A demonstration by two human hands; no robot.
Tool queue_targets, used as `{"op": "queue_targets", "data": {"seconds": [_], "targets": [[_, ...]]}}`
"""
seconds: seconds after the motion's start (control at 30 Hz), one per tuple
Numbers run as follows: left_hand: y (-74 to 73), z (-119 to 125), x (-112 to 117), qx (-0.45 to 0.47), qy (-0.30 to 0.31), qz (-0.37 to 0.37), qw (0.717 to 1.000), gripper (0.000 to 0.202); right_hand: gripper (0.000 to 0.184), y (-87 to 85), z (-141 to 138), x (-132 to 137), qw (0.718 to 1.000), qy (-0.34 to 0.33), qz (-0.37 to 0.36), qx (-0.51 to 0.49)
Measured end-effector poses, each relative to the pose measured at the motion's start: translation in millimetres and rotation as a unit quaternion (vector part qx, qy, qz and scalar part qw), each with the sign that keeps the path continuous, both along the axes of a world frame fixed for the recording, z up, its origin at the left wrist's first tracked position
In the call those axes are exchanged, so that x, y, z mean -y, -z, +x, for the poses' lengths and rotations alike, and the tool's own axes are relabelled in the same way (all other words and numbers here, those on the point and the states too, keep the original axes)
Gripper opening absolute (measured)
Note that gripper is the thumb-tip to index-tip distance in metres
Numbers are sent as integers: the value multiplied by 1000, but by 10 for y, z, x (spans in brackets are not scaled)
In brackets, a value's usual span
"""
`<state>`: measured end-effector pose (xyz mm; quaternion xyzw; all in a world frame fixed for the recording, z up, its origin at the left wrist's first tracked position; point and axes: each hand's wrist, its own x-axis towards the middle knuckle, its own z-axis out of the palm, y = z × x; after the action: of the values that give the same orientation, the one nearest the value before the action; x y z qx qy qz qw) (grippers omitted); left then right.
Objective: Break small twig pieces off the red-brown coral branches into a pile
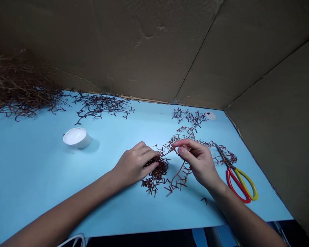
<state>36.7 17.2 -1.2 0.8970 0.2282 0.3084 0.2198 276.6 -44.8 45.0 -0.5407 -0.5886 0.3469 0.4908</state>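
Observation:
My left hand [135, 164] rests on the light blue table [41, 171] with its fingers curled onto a clump of dark red-brown branching twigs [157, 171]. My right hand [198, 159] is just to the right of it, thumb and fingers pinched on a thin brown twig stem [176, 173] that runs up from the clump. More twig pieces spread out beneath and between both hands.
Scissors [238, 180] with red and yellow handles lie right of my right hand. A small white round container [76, 137] stands at the left. Loose twig piles [100, 104] and a big heap [18, 85] lie along the back. Brown cardboard walls [154, 44] enclose the table.

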Motion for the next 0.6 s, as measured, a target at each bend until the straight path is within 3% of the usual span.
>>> {"op": "queue_targets", "data": {"seconds": [0.17,0.3,0.4,0.5,0.6], "targets": [[-33,15,-37,71,-19,25,997,14,18,43,-17,-17,999,34,7,9],[-132,114,34,100,-50,27,993,33,13,36,-107,27,993,51,67,81],[-205,201,125,59,-61,40,996,36,10,65,-178,61,974,17,166,154],[-237,224,169,21,-34,49,998,35,14,94,-208,74,939,-37,274,204],[-254,175,149,-4,8,30,1000,39,14,82,-185,74,921,-66,306,230]]}}
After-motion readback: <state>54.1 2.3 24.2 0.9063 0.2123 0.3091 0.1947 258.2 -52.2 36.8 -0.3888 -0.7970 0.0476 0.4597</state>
